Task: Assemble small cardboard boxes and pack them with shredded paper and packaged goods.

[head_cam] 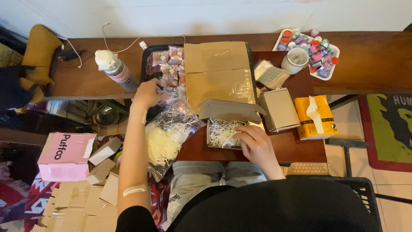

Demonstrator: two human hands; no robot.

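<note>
My right hand (254, 143) rests curled, gripping nothing, on white paper shred (221, 131) in the small open cardboard box (229, 112), while my left hand (148, 94) pinches small sachets (169, 68) just ahead

Pretty soft, even indoor light here, nothing harsh. The wall (214, 15) at the top is blown out almost white. Glare is picked up on the taped cardboard (221, 83) and the plastic bag (167, 137). The left edge is sunk in deep shadow. Some wide-angle bending is seen along the counter (369, 64). Focus is decent, slightly mushy throughout.
</note>
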